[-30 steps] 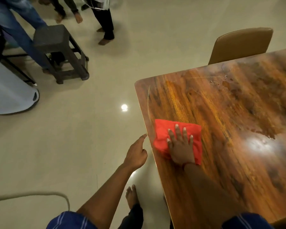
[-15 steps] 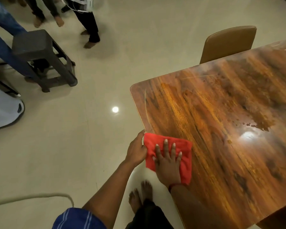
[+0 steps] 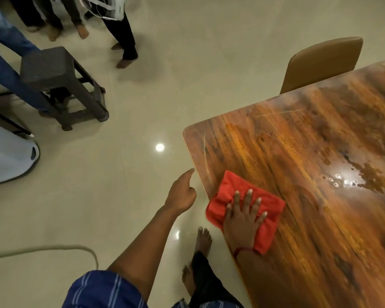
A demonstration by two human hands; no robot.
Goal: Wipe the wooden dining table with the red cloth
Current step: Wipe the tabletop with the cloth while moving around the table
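Note:
The red cloth (image 3: 226,193) lies folded on the glossy wooden dining table (image 3: 309,230), close to its left edge and partly overhanging it. My right hand (image 3: 242,218) presses flat on the cloth with fingers spread. My left hand (image 3: 182,195) hovers just off the table's left edge, over the floor. Its fingers are curled, the index points toward the edge, and it holds nothing. A wet shiny patch (image 3: 362,176) sits further right on the tabletop.
A tan chair (image 3: 322,61) stands at the table's far side. A dark stool (image 3: 60,85), several people's legs (image 3: 125,41) and a white object (image 3: 7,161) are on the floor to the left. A cable (image 3: 53,248) lies near my bare feet (image 3: 202,238).
The cloth slid toward me to the table's edge, then back a little onto the table under my right hand. My left hand touched the cloth at the edge and has drawn away.

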